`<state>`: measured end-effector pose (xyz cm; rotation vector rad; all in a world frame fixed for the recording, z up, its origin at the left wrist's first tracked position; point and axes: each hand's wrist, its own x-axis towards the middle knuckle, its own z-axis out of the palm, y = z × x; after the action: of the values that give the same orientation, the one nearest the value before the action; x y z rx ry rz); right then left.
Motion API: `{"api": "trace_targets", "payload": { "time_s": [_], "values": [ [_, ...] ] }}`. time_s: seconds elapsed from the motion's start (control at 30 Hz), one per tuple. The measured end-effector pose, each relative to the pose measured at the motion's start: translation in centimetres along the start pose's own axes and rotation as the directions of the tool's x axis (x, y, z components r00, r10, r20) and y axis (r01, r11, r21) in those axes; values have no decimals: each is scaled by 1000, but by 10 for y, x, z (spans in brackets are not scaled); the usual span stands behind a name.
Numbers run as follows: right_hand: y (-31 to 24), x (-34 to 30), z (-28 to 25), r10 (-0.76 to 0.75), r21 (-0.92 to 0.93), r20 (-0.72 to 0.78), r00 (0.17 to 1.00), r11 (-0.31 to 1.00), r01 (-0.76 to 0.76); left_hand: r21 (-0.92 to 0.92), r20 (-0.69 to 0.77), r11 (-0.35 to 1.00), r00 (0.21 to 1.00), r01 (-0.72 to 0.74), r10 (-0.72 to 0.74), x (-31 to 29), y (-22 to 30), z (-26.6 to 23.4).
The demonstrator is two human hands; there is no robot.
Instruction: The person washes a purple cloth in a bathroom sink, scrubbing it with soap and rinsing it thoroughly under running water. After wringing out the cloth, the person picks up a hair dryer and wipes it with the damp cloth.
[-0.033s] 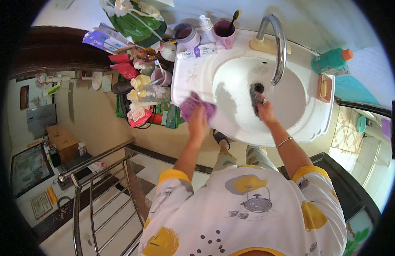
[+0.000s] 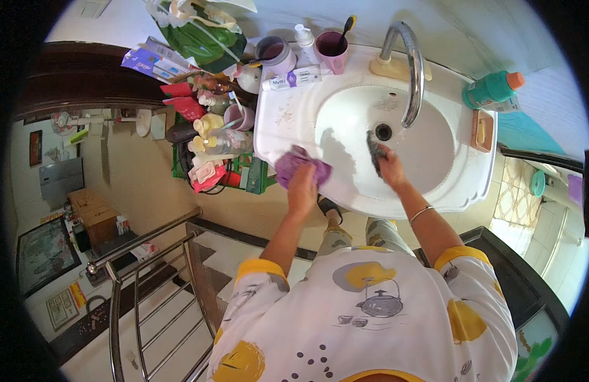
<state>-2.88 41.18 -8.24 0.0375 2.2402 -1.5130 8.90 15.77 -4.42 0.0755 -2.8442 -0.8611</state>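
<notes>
1. From far off, I see the left hand (image 2: pixel 302 189) holding a bunched purple cloth (image 2: pixel 289 168) by the sink's (image 2: pixel 294 130) front left edge.
2. I see the right hand (image 2: pixel 391 169) wrapped around a dark scrubber (image 2: pixel 374 150).
3. The scrubber is in the white bowl (image 2: pixel 428 162), just beside the drain hole (image 2: pixel 383 132).

There's 1 purp. cloth (image 2: pixel 287 169), 1 dk. scrubber (image 2: pixel 374 151), 1 sink (image 2: pixel 428 149), 1 tap (image 2: pixel 417 76).
</notes>
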Motion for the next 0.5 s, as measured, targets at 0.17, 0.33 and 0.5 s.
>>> {"api": "trace_targets", "payload": {
  "time_s": [0.17, 0.33, 0.5],
  "values": [
    [-12, -23, 4, 147, 186, 41, 988, 971, -153, 120, 87, 986, 991, -113, 103, 73, -7, 12],
    [5, -10, -24, 256, 333, -55, 965, 916, -223, 51, 79, 970, 969, -238, 234, 185, -21, 31],
    [-3, -10, -54, 301, 430, -190, 934, 881, -197, -85, 38, 944, 946, -318, 322, 215, -12, 52]
  ]
}}
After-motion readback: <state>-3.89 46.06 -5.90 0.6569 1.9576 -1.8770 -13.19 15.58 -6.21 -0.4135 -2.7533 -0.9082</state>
